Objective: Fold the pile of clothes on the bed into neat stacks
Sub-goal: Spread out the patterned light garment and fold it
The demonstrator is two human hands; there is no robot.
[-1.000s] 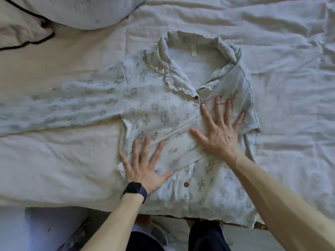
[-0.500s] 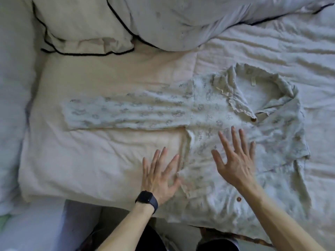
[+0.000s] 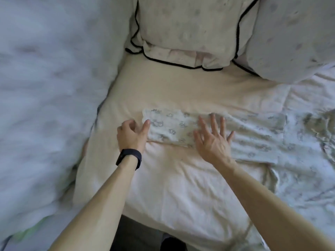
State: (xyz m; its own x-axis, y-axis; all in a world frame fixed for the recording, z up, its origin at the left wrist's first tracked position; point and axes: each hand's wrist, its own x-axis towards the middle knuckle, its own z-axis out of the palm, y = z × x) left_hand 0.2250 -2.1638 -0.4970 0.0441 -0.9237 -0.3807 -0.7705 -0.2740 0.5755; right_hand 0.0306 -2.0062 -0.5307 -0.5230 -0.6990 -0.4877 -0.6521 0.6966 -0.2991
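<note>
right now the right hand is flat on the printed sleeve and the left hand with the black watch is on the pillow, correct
Not the pillow. In the head view the left hand, with the black watch, is at the cuff end of the printed sleeve, its thumb touching the edge. The right hand does lie flat on the sleeve.

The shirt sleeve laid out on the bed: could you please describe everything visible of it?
The sleeve is pale, thin, crinkled fabric with a small grey print, lying flat and straight across the cream sheet, cuff to the left, joining the shirt body at right. The right hand presses flat on its middle; the left hand touches the cuff end.
</note>
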